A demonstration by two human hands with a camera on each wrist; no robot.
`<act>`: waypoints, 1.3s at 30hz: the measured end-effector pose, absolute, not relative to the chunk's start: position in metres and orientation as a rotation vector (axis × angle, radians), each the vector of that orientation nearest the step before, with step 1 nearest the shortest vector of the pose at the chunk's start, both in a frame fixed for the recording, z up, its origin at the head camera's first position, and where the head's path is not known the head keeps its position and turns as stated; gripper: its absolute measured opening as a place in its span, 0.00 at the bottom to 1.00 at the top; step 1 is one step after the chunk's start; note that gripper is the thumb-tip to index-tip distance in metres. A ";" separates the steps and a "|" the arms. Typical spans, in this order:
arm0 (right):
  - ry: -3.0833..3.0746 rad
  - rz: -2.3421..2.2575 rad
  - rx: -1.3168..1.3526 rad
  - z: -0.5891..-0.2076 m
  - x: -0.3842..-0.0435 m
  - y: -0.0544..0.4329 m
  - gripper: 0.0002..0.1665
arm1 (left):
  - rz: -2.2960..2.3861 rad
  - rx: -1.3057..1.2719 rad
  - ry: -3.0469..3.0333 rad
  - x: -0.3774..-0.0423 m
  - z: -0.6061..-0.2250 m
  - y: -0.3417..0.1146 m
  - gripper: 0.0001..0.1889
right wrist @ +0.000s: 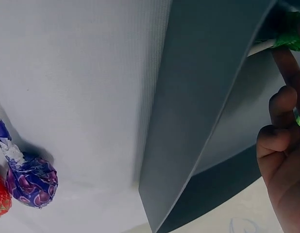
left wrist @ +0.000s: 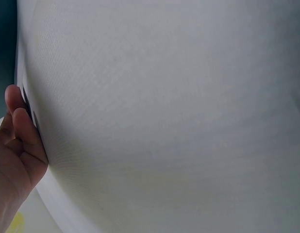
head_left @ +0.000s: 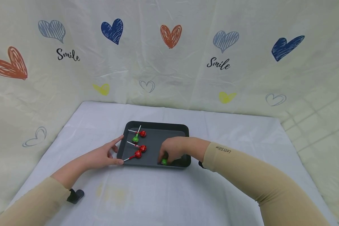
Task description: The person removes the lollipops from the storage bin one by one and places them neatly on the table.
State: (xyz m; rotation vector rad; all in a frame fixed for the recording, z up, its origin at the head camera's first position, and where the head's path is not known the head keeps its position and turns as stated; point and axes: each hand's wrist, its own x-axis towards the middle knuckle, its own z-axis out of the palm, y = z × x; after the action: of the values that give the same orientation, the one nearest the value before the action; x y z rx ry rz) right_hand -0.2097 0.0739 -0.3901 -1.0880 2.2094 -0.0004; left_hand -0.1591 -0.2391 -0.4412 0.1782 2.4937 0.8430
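Note:
A dark grey rectangular tray (head_left: 153,136) holds several wrapped lollipops on its left half. Among them are a red lollipop (head_left: 142,134) crossing a green lollipop (head_left: 135,139), with two more red lollipops lying below. My left hand (head_left: 105,156) rests against the tray's left side, index finger and thumb spread apart along the rim. Inside the tray near its front edge, my right hand (head_left: 173,150) pinches a green lollipop (head_left: 164,162). Its green wrapper (right wrist: 288,39) and white stick show past the fingers in the right wrist view; the palm side is partly shaded.
Outside the tray, a purple-wrapped lollipop (right wrist: 31,182) and a red lollipop (right wrist: 1,196) lie on the white tablecloth (head_left: 147,194). A pale curtain (head_left: 192,15) printed with hearts hangs behind the table.

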 end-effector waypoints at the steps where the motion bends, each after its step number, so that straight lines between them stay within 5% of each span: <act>1: 2.214 0.013 -1.093 -0.390 -0.209 0.073 0.20 | 0.841 0.176 2.493 -0.159 -0.441 -0.239 0.60; 39: 2.459 -0.258 -1.003 -0.363 -0.229 0.118 0.17 | 0.845 0.207 2.477 -0.156 -0.436 -0.240 0.60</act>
State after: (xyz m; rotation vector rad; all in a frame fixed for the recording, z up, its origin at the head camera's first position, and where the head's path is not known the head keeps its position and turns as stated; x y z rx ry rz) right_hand -0.2286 0.1178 -0.3631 -1.0030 2.4588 -0.2584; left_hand -0.1561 -0.2400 -0.4365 0.2074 2.4766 0.8449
